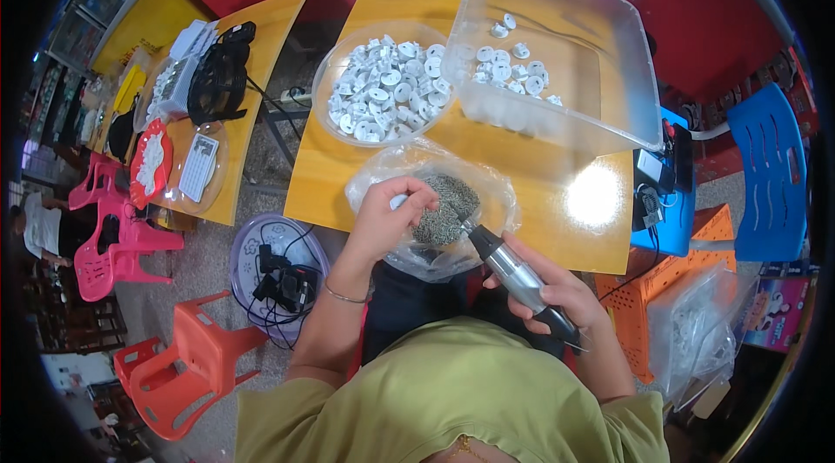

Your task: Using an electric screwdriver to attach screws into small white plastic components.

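My left hand (389, 218) is closed, thumb and fingers pinched together, over the left side of an open clear plastic bag (487, 189). A small white plastic part (397, 201) shows between its fingers, mostly hidden. Inside the bag lies a heap of small grey metal screws (448, 206). My right hand (557, 293) is wrapped round a silver and black electric screwdriver (520, 278). The tool slants up and left, and its tip is at the right edge of the screw heap; whether it touches a screw is too small to tell.
A round clear tub (320, 106) full of white plastic parts stands on the yellow table (326, 189). Beside it, a large translucent bin (600, 137) holds more of them. An orange crate (626, 311) and blue chair (770, 171) stand right; a lilac basin (248, 302) with black cables sits left.
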The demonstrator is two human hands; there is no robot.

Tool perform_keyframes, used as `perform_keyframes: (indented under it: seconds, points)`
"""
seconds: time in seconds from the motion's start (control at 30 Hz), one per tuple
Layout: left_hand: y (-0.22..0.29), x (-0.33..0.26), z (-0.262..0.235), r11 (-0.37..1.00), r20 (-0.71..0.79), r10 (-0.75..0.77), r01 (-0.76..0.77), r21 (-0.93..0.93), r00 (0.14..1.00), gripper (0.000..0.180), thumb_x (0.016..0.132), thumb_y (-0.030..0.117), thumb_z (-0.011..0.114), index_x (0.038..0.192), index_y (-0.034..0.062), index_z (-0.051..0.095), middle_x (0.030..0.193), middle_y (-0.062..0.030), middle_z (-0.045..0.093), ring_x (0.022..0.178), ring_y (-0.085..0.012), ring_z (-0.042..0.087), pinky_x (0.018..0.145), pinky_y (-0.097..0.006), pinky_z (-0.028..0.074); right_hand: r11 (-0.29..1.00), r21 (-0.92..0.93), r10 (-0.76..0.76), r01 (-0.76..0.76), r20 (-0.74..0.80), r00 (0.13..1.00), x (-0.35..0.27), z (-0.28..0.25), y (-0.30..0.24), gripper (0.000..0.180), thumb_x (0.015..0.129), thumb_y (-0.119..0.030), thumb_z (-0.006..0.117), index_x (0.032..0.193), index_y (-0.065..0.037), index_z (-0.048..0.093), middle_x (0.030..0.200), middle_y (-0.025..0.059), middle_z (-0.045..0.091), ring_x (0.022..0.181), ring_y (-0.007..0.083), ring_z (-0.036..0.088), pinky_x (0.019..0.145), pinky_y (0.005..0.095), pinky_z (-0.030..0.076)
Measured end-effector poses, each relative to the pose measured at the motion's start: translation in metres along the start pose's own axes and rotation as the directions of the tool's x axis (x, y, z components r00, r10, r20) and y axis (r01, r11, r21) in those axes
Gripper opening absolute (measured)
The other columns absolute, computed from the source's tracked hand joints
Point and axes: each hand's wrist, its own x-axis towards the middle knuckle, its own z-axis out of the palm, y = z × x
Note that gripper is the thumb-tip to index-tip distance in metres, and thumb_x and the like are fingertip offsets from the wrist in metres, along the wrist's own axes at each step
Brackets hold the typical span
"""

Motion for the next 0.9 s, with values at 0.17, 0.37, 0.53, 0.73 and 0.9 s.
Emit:
perform_keyframes:
  seconds: [0.17, 0.37, 0.53, 0.73, 0.9]
  points:
    - [0.005, -0.004, 0.007, 0.892, 0.116, -0.098, 0.139, -0.429, 0.988, 0.018, 0.092, 0.018, 0.055, 0.091, 0.0013, 0.060, 0.084, -0.0064, 0.063, 0.059, -0.0035, 0.045, 0.051, -0.016, 0.034, 0.997, 0.060, -0.042, 0.037, 0.083, 0.996, 0.001, 0.002, 0.002, 0.092, 0.076, -0.026, 0.066, 0.147, -0.012, 0.008, 0.124, 0.0262, 0.042, 0.068, 0.0174, 0.049, 0.046, 0.0222, 0.043]
    - [0.000, -0.005, 0.010, 0.814, 0.166, -0.077, 0.158, -0.559, 0.983, 0.018, 0.094, 0.019, 0.052, 0.090, 0.0022, 0.057, 0.087, -0.0071, 0.062, 0.057, -0.0034, 0.043, 0.047, -0.015, 0.029, 0.996, -0.079, -0.041, 0.049, 0.099, 0.994, 0.001, 0.007, 0.000, 0.090, 0.080, -0.033, 0.063, 0.147, -0.008, 0.007, 0.126, 0.0224, 0.042, 0.073, 0.0150, 0.048, 0.050, 0.0222, 0.042]
    - [0.004, -0.006, 0.012, 0.801, 0.184, -0.086, 0.177, -0.572, 0.979, 0.020, 0.094, 0.020, 0.052, 0.088, 0.0015, 0.058, 0.079, -0.0026, 0.059, 0.056, -0.0025, 0.042, 0.046, -0.014, 0.028, 0.995, -0.086, -0.043, 0.052, 0.104, 0.994, 0.002, 0.007, 0.000, 0.088, 0.081, -0.030, 0.061, 0.147, -0.009, 0.006, 0.126, 0.0223, 0.041, 0.074, 0.0151, 0.048, 0.050, 0.0223, 0.043]
    - [0.004, -0.007, 0.013, 0.806, 0.178, -0.077, 0.166, -0.568, 0.981, 0.021, 0.094, 0.020, 0.052, 0.088, 0.0011, 0.059, 0.075, -0.0006, 0.057, 0.056, -0.0022, 0.042, 0.046, -0.014, 0.028, 0.996, -0.079, -0.037, 0.045, 0.102, 0.994, 0.004, 0.007, 0.000, 0.088, 0.081, -0.029, 0.061, 0.147, -0.009, 0.006, 0.126, 0.0222, 0.041, 0.074, 0.0153, 0.048, 0.050, 0.0227, 0.043]
    - [0.002, -0.006, 0.015, 0.802, 0.130, -0.081, 0.142, -0.580, 0.988, 0.018, 0.093, 0.019, 0.054, 0.089, 0.0014, 0.059, 0.080, -0.0035, 0.061, 0.056, -0.0029, 0.043, 0.047, -0.014, 0.030, 0.992, -0.111, -0.047, 0.058, 0.096, 0.994, 0.005, 0.006, 0.001, 0.084, 0.082, -0.025, 0.058, 0.147, -0.009, 0.007, 0.126, 0.0213, 0.042, 0.073, 0.0154, 0.048, 0.050, 0.0232, 0.044]
